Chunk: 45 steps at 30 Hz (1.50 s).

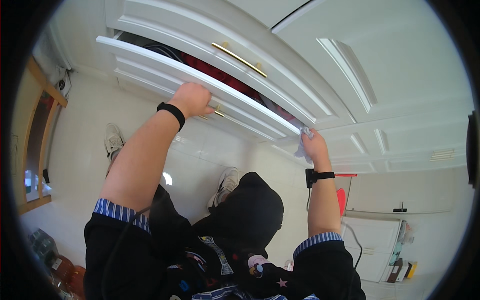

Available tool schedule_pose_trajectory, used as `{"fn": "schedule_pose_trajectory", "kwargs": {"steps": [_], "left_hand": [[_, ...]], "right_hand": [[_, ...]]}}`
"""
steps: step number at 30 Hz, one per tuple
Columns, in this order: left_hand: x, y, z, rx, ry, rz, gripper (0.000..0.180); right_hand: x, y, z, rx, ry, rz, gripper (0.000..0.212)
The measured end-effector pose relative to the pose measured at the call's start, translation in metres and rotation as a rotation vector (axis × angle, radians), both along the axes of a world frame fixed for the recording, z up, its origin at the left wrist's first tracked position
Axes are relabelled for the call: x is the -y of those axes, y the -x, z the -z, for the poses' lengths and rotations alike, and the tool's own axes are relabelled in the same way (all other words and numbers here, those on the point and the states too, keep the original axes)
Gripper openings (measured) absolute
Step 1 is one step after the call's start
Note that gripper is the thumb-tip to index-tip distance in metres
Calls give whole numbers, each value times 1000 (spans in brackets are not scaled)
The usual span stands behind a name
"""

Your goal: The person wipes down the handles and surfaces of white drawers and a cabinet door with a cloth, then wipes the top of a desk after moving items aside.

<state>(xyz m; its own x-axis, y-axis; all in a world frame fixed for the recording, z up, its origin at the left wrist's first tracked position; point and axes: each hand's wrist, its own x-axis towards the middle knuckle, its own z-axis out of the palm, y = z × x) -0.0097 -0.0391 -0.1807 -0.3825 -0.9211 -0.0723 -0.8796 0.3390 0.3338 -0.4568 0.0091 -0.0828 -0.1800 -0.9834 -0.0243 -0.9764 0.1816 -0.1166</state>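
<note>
A white drawer [150, 65] stands partly pulled out below another drawer front, with dark red fabric [220, 76] and dark coiled items inside. My left hand [192, 100] is closed at the middle of its front, at the gold bar handle [218, 113]. Part of that handle shows beside my thumb; the fingertips are hidden. My right hand [315, 145] pinches a crumpled pale cloth or tissue [303, 144] against the right end of the drawer front. Both wrists wear black bands.
Above is a closed drawer with a gold handle [239, 59]; a white cabinet door [380, 60] is to its right. My shoes [225, 185] stand on glossy pale floor tiles [195, 150]. A wooden-framed piece [37, 140] is at left, bottles [62, 270] at lower left, a red object [341, 201] at right.
</note>
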Motion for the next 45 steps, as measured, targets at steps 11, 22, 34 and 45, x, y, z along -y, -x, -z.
{"fn": "schedule_pose_trajectory", "kwargs": {"steps": [11, 22, 34, 45], "left_hand": [[0, -2, 5, -5, 0, -27, 40], [0, 3, 5, -17, 56, -7, 42], [0, 9, 0, 28, 13, -6, 42], [3, 8, -2, 23, 23, -14, 43]], "right_hand": [[-2, -18, 26, -110, 108, 53, 37], [-17, 14, 52, 59, 343, 183, 35], [-29, 38, 50, 152, 369, 216, 38], [-29, -12, 67, -126, 572, -101, 41]]}}
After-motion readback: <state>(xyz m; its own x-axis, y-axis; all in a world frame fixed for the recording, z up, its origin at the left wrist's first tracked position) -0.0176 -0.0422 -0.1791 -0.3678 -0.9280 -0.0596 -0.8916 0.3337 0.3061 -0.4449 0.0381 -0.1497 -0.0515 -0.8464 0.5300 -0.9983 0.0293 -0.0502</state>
